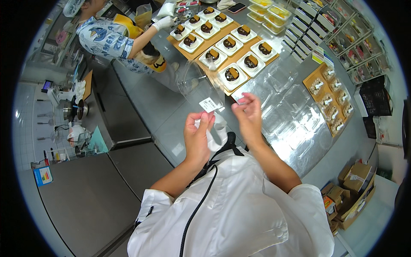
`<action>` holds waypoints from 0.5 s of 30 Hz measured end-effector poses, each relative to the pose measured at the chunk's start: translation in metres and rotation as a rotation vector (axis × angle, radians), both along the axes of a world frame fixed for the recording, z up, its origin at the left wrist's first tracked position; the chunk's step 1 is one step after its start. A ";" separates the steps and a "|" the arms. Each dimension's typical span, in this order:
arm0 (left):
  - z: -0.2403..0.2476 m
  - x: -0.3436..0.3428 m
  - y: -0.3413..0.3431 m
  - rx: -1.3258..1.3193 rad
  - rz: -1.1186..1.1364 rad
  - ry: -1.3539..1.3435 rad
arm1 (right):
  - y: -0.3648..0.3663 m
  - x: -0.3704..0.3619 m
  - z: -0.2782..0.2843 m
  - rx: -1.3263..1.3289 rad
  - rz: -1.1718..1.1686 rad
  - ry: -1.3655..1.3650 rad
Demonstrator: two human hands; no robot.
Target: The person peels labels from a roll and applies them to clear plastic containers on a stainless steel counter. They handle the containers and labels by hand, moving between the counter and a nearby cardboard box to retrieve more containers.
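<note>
My left hand [198,135] is closed in a pinch at the near edge of a clear plastic lid or box [191,83], which it holds over the table's left edge. A white printed label [208,104] shows on that clear plastic, just above my fingertips. From the same hand hangs a curled white strip [221,124], like label backing. My right hand [249,115] is raised a little to the right, with thumb and fingers closed on a small white label [238,97]. Just beyond my hands, a white square plate [232,85] bears a dark, chocolate-coated dessert with a brown biscuit on top.
Several similar plated desserts stand on brown boards [200,50] across the metal table [291,141]. Clear plastic lids [280,92] lie right of them. Another board [314,77] carries small packed cups. A co-worker [113,40] with a white-gloved hand stands far left. Stacked yellow-filled boxes [274,19] are behind.
</note>
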State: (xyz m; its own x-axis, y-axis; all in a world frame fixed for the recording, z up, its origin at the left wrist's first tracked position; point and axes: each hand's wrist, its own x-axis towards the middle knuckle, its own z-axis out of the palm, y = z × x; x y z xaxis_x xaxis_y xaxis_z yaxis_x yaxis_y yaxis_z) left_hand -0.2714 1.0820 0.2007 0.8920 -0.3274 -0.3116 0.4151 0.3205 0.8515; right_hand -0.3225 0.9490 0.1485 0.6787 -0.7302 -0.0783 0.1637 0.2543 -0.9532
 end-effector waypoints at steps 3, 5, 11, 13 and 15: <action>-0.016 0.006 0.020 0.308 -0.209 -0.282 | -0.044 -0.017 0.084 -0.797 -0.046 -0.020; -0.017 0.006 0.023 0.508 -0.386 -0.609 | -0.052 -0.020 0.116 -1.210 0.123 0.078; -0.021 0.011 0.030 0.772 -0.708 -0.725 | -0.052 -0.064 0.036 -1.638 0.484 0.332; -0.023 0.016 0.030 0.839 -0.685 -0.763 | -0.067 -0.072 -0.019 -1.591 0.237 0.394; -0.034 0.030 0.038 0.554 -0.571 -0.382 | -0.081 -0.071 -0.064 -1.561 0.053 0.447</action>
